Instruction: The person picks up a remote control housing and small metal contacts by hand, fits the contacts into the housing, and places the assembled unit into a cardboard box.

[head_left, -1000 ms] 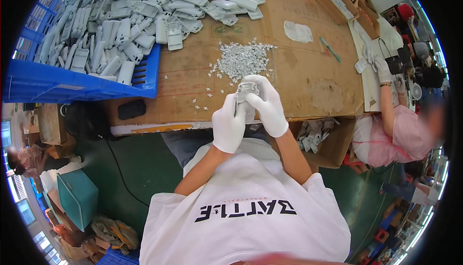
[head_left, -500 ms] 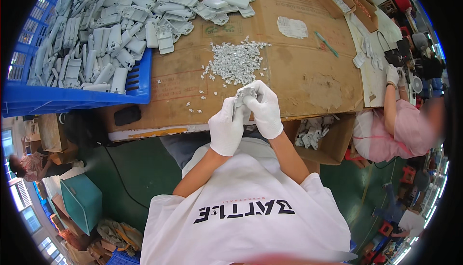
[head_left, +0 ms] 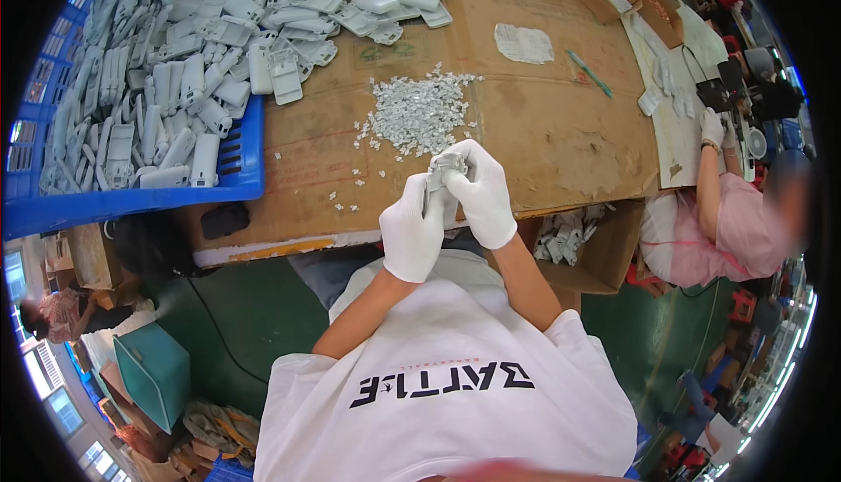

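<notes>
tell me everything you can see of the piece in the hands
The piece is pale grey and looks like hard plastic. Its far end shows, with raised, uneven edges; the gloved left hand and right hand clasp it from both sides and hide much of the rest, so its full outline cannot be told. It is near the front edge of the table, on the person's side of the pile.

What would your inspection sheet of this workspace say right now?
Surface: cardboard-covered table, scuffed toward the right.
Job's things: pale part in both hands; small pieces heaped ahead; blue crate piled with pale casings at left.
Clutter: green pen, paper scrap, black case.
Grippers: left hand and right hand, white-gloved, closed on the part.
Cables: black cable running down at left.
Surroundings: co-worker at right, teal bin lower left.
</notes>
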Tool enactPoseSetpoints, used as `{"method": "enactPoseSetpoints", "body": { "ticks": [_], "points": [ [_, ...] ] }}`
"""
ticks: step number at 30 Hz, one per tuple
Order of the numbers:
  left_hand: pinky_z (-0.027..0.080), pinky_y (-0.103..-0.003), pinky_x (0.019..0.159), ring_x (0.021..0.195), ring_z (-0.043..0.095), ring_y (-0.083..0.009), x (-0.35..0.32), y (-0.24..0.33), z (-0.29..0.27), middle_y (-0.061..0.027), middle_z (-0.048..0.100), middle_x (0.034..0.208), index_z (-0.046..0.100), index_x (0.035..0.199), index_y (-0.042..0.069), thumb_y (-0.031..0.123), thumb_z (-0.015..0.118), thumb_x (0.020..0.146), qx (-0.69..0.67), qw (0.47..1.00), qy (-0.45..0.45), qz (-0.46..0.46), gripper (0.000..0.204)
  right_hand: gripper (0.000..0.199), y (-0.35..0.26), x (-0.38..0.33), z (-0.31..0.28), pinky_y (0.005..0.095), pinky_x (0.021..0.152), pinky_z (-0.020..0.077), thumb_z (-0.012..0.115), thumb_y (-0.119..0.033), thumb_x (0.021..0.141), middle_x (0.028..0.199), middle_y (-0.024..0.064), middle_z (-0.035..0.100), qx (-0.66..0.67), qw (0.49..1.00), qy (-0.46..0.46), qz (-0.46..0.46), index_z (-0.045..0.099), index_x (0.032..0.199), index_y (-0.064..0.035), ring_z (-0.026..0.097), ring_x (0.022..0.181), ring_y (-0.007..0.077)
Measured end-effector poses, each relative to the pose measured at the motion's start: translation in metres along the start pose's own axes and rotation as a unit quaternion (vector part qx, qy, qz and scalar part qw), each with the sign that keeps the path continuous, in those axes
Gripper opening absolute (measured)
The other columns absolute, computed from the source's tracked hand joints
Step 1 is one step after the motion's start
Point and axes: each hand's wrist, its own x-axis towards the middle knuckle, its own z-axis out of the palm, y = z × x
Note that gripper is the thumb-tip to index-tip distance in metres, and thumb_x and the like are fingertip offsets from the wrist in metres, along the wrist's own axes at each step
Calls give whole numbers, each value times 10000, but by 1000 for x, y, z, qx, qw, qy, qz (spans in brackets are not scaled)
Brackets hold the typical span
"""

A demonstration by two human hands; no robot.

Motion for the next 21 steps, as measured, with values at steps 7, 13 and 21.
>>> {"method": "enactPoseSetpoints", "body": {
  "ticks": [7, 13, 21],
  "points": [
    [508, -333, 784, 886, 664, -199, 51, -16, 19, -149, 698, 950, 641, 1051, -6, 148, 505, 937, -177, 972, -132, -75, 235, 499, 5, -22, -12, 411, 862, 502, 781, -58, 691, 1078, 107, 622, -486, 806, 70, -329, 586, 1148, -105, 605, 1014, 319],
    [482, -313, 935, 987, 641, -193, 71, 1, 45, -89, 673, 1082, 583, 1291, 29, 262, 520, 981, -385, 855, -319, -135, 393, 336, -5, 10, -70, 398, 805, 510, 731, -66, 777, 980, 122, 634, -529, 790, 107, -292, 629, 1096, -86, 626, 912, 321],
    [578, -423, 750, 983, 663, -306, 184, -38, -78, -127, 626, 992, 568, 1126, 114, 250, 681, 871, 526, 823, 211, -33, 310, 234, -21, 83, -306, 411, 872, 499, 724, -117, 787, 1071, 123, 662, -606, 719, 298, -164, 680, 1010, -64, 630, 985, 322]
  ]
}}
